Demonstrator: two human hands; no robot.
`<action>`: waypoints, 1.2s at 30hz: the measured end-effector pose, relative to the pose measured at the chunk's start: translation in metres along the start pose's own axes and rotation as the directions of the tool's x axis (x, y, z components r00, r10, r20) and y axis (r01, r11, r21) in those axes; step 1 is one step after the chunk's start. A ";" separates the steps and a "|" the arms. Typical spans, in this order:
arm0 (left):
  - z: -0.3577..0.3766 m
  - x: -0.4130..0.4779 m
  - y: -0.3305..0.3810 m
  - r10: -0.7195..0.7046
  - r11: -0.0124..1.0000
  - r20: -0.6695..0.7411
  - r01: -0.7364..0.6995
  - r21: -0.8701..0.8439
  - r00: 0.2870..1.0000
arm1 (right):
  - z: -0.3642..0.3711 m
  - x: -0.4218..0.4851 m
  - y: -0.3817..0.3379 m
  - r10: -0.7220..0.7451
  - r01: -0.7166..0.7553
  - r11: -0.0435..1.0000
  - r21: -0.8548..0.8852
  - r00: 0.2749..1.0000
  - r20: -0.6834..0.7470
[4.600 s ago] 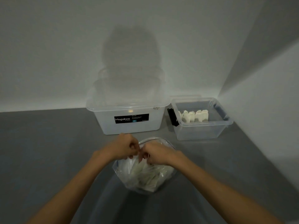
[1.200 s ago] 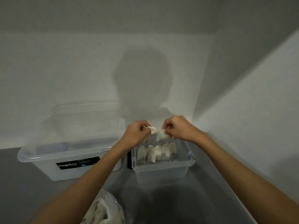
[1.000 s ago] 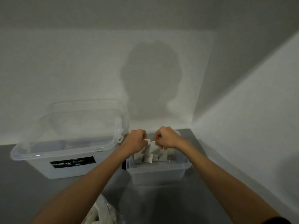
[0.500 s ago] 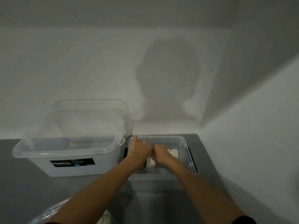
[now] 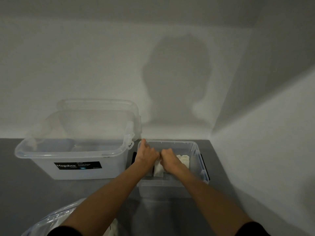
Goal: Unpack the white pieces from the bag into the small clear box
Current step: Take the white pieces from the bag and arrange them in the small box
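Clear plastic: one big box (image 5: 110, 171), one small clear box (image 5: 196, 147), one bag (image 5: 49, 220). Left hand (image 5: 147, 156) and right hand (image 5: 167, 159) pinch one white piece (image 5: 158, 170) inside the small clear box now, above it earlier.

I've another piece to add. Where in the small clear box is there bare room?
In the small clear box, the strip along its far wall, beyond both hands, looks bare. The middle is crowded: left hand, right hand and the white pieces between and right of them.

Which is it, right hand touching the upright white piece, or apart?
Touching. Head view: the right hand pinches the top of the white piece, with no gap between them.
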State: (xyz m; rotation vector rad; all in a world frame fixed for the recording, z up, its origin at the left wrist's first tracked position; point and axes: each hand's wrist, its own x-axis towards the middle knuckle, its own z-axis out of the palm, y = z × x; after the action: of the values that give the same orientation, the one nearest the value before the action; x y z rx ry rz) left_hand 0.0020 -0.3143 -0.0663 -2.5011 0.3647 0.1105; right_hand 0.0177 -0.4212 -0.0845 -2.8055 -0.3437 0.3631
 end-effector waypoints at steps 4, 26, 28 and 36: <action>-0.005 -0.011 -0.008 0.009 0.996 -0.090 -0.017 -0.091 0.996 | -0.013 -0.009 -0.003 -0.021 0.021 0.999 -0.025 1.000 -0.008; 0.061 -0.238 -0.155 0.182 0.355 0.000 -0.066 -0.932 0.983 | -0.032 -0.147 -0.187 -0.413 0.413 0.892 0.184 0.910 -0.038; 0.080 -0.243 -0.151 0.196 0.368 0.044 -0.032 -0.929 0.980 | -0.003 -0.147 -0.196 -0.437 0.427 0.894 0.139 0.898 0.046; 0.122 -0.256 -0.120 0.187 0.358 0.096 0.023 -0.933 0.978 | 0.074 -0.146 -0.200 -0.379 0.429 0.893 -0.134 0.879 0.290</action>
State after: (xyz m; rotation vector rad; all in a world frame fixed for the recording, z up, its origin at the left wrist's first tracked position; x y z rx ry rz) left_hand -0.2090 -0.0893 -0.0578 -3.5805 0.4167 0.8252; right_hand -0.1793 -0.2558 -0.0593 -2.7675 -1.0629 0.6229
